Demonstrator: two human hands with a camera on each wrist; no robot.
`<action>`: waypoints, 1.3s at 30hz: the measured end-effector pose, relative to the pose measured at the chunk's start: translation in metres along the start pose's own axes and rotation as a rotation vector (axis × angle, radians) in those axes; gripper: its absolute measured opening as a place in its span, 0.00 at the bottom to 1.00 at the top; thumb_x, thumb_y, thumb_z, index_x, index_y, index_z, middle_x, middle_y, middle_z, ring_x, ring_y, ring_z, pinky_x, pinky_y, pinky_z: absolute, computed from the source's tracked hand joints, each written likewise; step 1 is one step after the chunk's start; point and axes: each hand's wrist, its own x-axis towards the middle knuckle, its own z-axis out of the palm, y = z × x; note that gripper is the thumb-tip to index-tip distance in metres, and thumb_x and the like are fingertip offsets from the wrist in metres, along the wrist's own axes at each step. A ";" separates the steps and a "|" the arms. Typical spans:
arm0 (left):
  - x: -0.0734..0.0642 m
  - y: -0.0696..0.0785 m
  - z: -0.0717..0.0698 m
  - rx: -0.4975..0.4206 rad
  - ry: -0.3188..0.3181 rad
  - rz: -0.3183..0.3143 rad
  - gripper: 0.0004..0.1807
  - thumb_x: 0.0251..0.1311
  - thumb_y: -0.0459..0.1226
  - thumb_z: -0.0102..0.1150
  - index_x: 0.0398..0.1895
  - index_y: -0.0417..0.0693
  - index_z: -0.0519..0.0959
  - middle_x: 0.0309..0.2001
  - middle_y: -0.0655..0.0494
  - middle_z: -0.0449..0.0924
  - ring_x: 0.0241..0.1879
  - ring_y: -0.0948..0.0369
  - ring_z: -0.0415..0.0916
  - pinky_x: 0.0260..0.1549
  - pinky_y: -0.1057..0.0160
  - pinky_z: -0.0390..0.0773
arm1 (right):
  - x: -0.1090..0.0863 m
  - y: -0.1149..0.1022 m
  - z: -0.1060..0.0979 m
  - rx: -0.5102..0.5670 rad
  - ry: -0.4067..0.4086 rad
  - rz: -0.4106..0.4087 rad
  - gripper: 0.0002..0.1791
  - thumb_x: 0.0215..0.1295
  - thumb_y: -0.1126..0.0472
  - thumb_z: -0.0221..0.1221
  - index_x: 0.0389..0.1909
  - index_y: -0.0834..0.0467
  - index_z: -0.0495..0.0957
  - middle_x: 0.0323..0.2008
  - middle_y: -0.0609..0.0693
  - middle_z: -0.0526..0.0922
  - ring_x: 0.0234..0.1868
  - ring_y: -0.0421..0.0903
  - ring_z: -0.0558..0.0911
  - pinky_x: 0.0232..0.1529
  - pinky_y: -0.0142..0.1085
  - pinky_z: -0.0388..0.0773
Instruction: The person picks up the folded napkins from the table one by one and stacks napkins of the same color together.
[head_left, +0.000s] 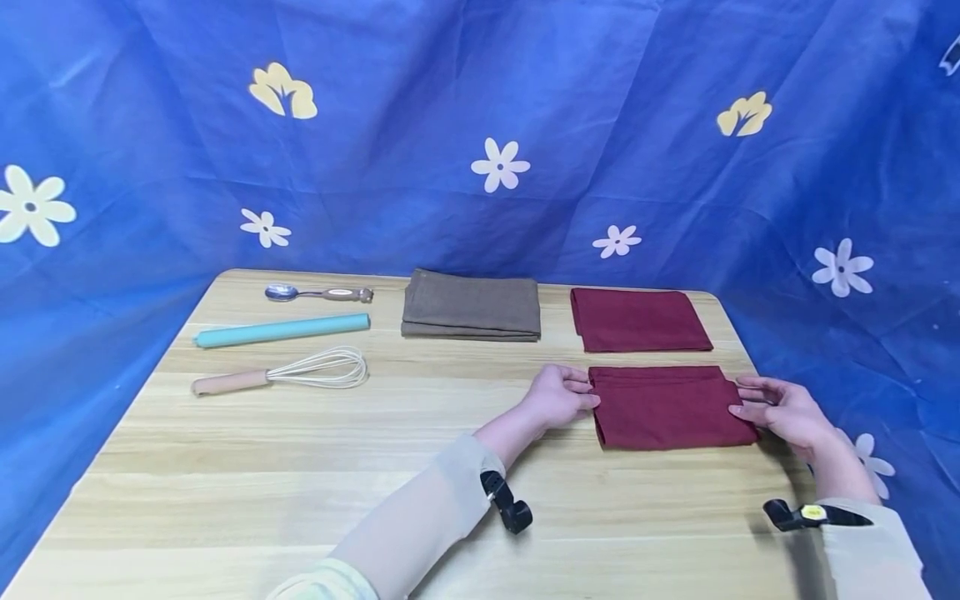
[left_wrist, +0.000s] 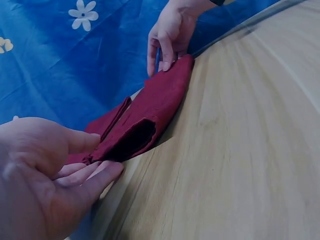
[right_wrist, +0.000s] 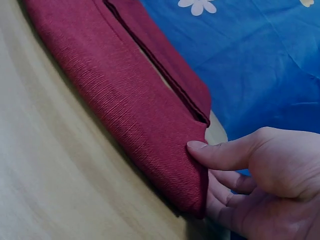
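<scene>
A folded maroon cloth [head_left: 667, 412] lies near the table's right side, with a hand at each of its short ends. My left hand [head_left: 557, 397] pinches the left end; in the left wrist view its thumb is above the fabric and its fingers [left_wrist: 102, 180] are beneath, beside an open fold. On the opposite end, my right hand [head_left: 791, 414] pinches the edge, its thumb [right_wrist: 217, 152] on top and the other fingers partly hidden behind the cloth. Just beyond lies a second folded maroon cloth [head_left: 637, 321], flat on the table.
A folded grey-brown cloth [head_left: 472, 306] lies at the table's back middle. On the left, a spoon [head_left: 318, 293], a turquoise stick [head_left: 281, 331] and a whisk [head_left: 281, 372] lie in a column. Blue flowered fabric [head_left: 420, 125] hangs behind the wooden table [head_left: 262, 492].
</scene>
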 end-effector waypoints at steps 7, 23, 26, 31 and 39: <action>0.001 0.001 0.011 -0.031 -0.044 -0.039 0.32 0.61 0.22 0.72 0.67 0.22 0.69 0.57 0.33 0.82 0.50 0.47 0.87 0.47 0.55 0.87 | 0.003 0.003 0.003 -0.111 0.023 0.041 0.47 0.65 0.54 0.75 0.72 0.78 0.62 0.55 0.66 0.81 0.42 0.33 0.78 0.41 0.24 0.79; -0.006 0.008 0.027 0.352 0.003 0.040 0.23 0.59 0.27 0.76 0.58 0.33 0.82 0.44 0.53 0.81 0.45 0.61 0.78 0.51 0.65 0.80 | 0.003 -0.007 0.003 -0.158 -0.041 0.007 0.26 0.70 0.56 0.71 0.55 0.75 0.79 0.39 0.55 0.85 0.36 0.44 0.79 0.36 0.34 0.77; -0.005 0.006 0.025 0.388 0.006 0.064 0.21 0.60 0.28 0.76 0.57 0.37 0.83 0.46 0.54 0.82 0.45 0.61 0.79 0.49 0.66 0.81 | 0.001 -0.013 0.002 -0.097 -0.073 0.007 0.25 0.73 0.58 0.68 0.57 0.76 0.78 0.38 0.55 0.85 0.34 0.44 0.81 0.34 0.35 0.79; -0.006 0.005 0.021 0.380 -0.003 0.100 0.19 0.61 0.28 0.74 0.56 0.39 0.83 0.45 0.53 0.83 0.44 0.61 0.80 0.46 0.66 0.81 | -0.002 -0.019 -0.002 -0.002 -0.118 0.005 0.25 0.77 0.62 0.64 0.61 0.79 0.72 0.40 0.55 0.86 0.34 0.44 0.84 0.34 0.36 0.83; -0.004 0.005 0.015 0.303 0.006 0.107 0.19 0.63 0.27 0.72 0.56 0.42 0.84 0.41 0.53 0.84 0.42 0.62 0.80 0.44 0.65 0.81 | 0.000 -0.017 -0.007 0.032 -0.113 -0.016 0.27 0.77 0.64 0.63 0.65 0.80 0.68 0.44 0.56 0.88 0.37 0.42 0.86 0.36 0.36 0.85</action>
